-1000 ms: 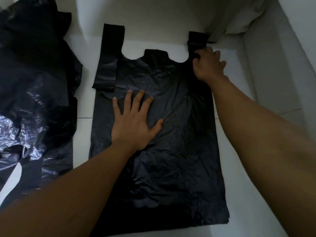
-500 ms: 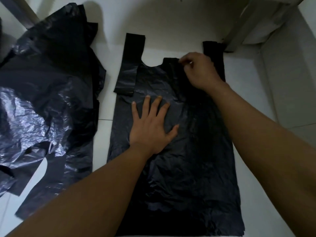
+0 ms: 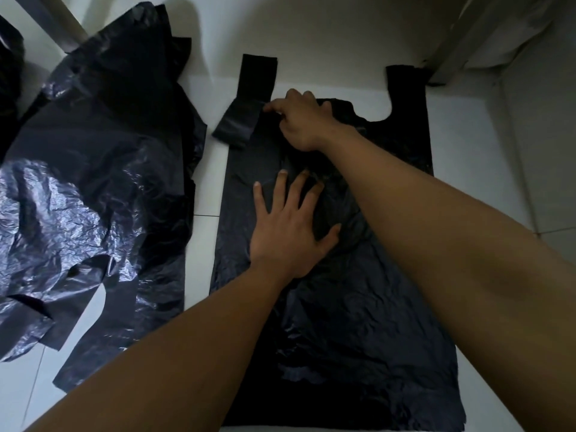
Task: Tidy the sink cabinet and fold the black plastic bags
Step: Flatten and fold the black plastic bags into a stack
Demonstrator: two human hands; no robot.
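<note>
**Two hands, one bag: flattening before the fold**

Head view: black bag lies flat on floor. L hand is open, fingers spread, pinning the bag's middle vs sliding. R hand crosses over; its curled fingers seem to pinch the folded handle, prob. to straighten it.

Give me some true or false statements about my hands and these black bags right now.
1. The left hand lies flat, fingers spread, on the spread-out bag. True.
2. The right hand is at the bag's right handle. False: it reaches across to the left handle, which is bent over.
3. The crumpled bags lie to the left of the flat one. True.
4. The flat bag is folded in half. False: its body lies spread out at full length.
</note>
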